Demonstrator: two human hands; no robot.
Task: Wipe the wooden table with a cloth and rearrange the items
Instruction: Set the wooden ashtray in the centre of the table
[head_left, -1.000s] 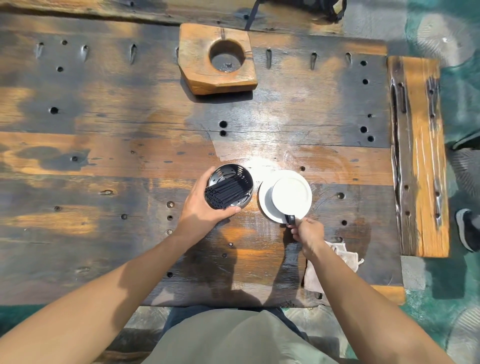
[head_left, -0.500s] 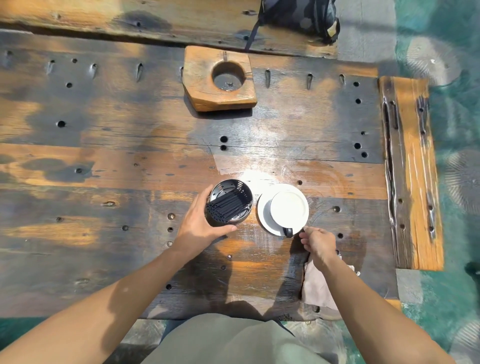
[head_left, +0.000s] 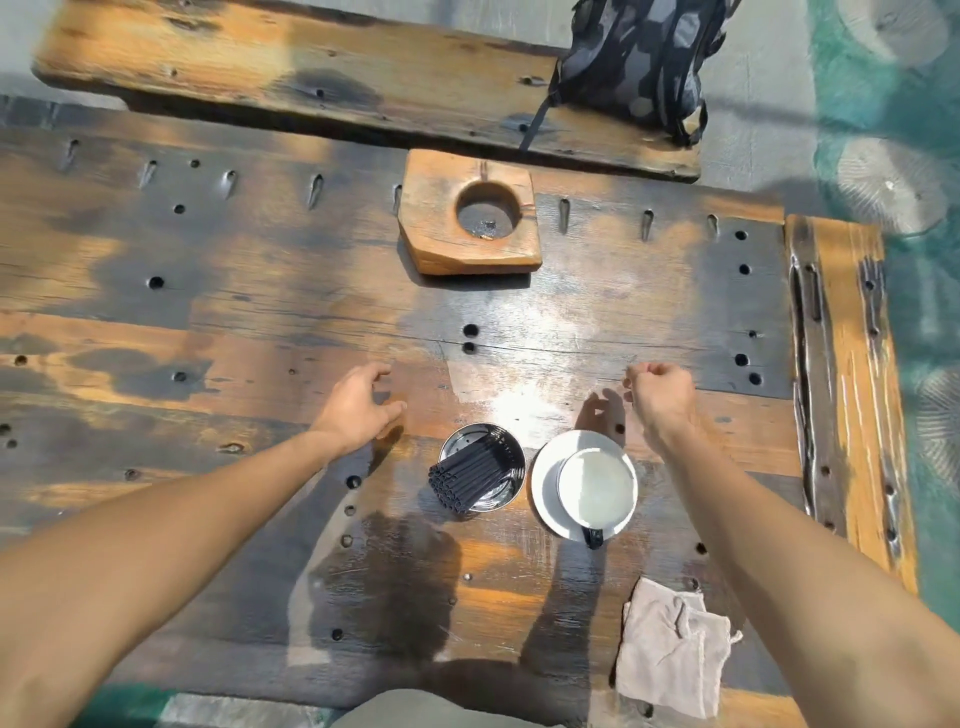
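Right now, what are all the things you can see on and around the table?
Wooden table: one, brown and dark, fills the view.
Wooden block with a round hollow: one, orange-brown, far middle.
Metal cup of black straws: one, near middle.
Saucer: one, white, beside the metal cup.
Cup: one, white inside, on the saucer.
Cloth: one, beige, near right edge.
Bench: one, wooden, beyond the table.
Backpack: one, dark, on the bench.
Left hand: empty, open.
Right hand: empty, loosely curled.
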